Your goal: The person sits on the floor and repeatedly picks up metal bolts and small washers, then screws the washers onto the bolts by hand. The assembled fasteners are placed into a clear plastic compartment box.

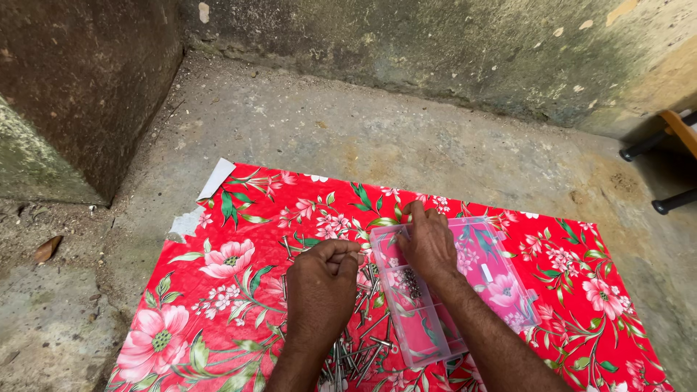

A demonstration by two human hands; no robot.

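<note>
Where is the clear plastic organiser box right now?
In the head view, the clear organiser box lies open on the red floral cloth, right of centre, under the right hand, with loose nails piled along its left side.

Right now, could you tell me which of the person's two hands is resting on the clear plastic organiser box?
The right hand: it lies on the far end of the clear compartment box. The left hand is curled beside the box, above the pile of metal nails.
</note>
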